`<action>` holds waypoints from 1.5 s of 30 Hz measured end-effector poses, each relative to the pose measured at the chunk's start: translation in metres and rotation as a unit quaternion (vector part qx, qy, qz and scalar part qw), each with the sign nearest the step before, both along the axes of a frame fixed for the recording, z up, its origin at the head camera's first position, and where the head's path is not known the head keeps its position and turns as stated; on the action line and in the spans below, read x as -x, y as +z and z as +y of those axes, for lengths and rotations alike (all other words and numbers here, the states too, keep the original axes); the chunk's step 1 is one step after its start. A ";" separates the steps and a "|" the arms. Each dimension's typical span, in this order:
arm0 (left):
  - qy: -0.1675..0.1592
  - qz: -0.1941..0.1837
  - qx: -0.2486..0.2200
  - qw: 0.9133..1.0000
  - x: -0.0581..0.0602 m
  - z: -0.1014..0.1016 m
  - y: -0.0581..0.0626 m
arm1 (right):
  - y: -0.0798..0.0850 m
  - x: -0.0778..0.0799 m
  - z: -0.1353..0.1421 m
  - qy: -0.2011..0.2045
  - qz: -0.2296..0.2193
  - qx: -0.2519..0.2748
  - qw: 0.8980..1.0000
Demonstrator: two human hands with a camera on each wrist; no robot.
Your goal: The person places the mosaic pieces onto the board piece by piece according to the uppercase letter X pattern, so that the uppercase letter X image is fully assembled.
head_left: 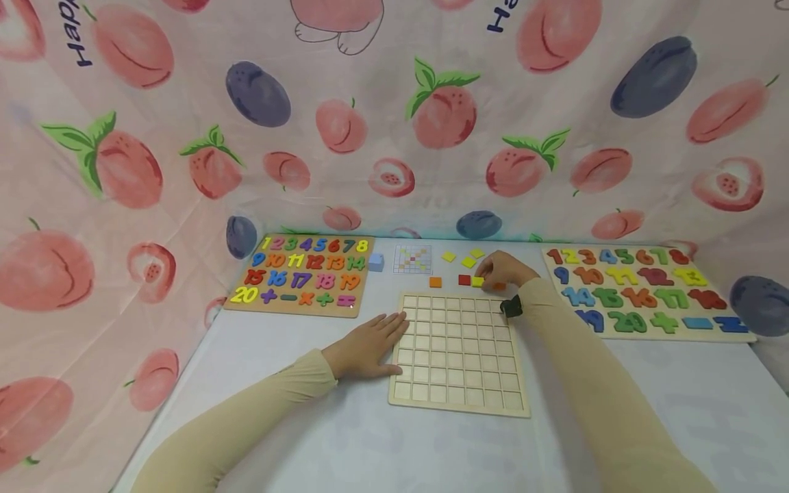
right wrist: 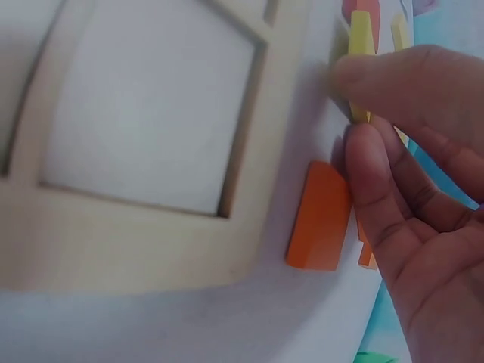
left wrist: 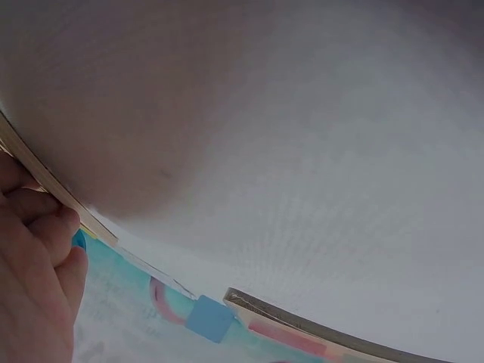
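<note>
A wooden grid board [head_left: 459, 411] with square cells lies in the middle of the white table. My left hand [head_left: 366, 346] rests along its left edge, fingers extended over the rim; in the left wrist view, the hand [left wrist: 38, 253] overlaps the board's edge. Beyond the far right corner, my right hand [head_left: 505, 268] pinches a yellow square tile [right wrist: 361, 34] between thumb and forefinger. An orange tile [right wrist: 321, 219] lies just under that hand, beside the frame. A red tile [head_left: 464, 280] sits left of the pinched one, and another orange tile [head_left: 435, 282] is farther left.
Several loose yellow tiles [head_left: 469, 262] lie behind the row. A printed pattern card [head_left: 413, 260] and a light blue block [head_left: 376, 262] stand farther left. Number puzzle boards flank the work: one left [head_left: 296, 308], one right [head_left: 662, 334]. A fruit-print curtain [head_left: 394, 137] rises behind.
</note>
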State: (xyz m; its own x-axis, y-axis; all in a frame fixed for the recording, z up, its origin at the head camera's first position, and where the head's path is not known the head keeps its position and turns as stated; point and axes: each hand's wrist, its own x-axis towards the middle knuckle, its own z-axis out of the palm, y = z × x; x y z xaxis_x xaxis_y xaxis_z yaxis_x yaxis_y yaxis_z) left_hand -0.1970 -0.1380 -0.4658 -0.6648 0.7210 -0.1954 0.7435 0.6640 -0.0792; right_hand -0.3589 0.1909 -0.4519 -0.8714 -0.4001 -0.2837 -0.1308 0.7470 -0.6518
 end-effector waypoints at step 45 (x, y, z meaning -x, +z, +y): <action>-0.006 0.003 -0.005 1.000 -0.001 -0.001 0.000 | 0.006 -0.016 0.019 0.010 0.014 0.130 0.991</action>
State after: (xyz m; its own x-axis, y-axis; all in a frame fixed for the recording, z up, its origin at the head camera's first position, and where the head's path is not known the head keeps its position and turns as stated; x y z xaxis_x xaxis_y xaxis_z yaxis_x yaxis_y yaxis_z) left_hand -0.1959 -0.1389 -0.4653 -0.6579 0.7303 -0.1839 0.7503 0.6565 -0.0774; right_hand -0.3433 0.2098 -0.4457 -0.8682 -0.4743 -0.1455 -0.1645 0.5519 -0.8176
